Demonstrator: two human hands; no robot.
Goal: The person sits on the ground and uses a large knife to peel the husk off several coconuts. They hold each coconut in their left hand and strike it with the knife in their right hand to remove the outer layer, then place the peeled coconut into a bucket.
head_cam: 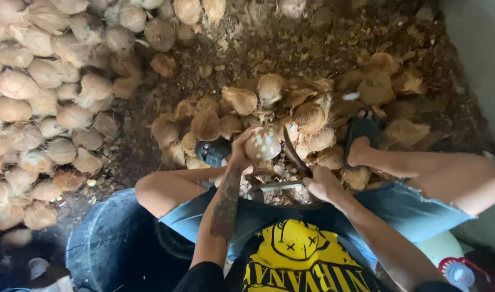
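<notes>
Coconut sits gripped in my left hand above the husk-strewn floor; my right hand is closed on a curved blade beside it. Bottom right, a clear bottle shows a red-and-white round label.

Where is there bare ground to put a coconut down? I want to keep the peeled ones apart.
Free: the dark dirt strip between the big coconut heap on the left and the husk pile by the feet, and the littered ground beyond that pile. Crowded: around the left hand holding the coconut and the right hand with the blade.
</notes>
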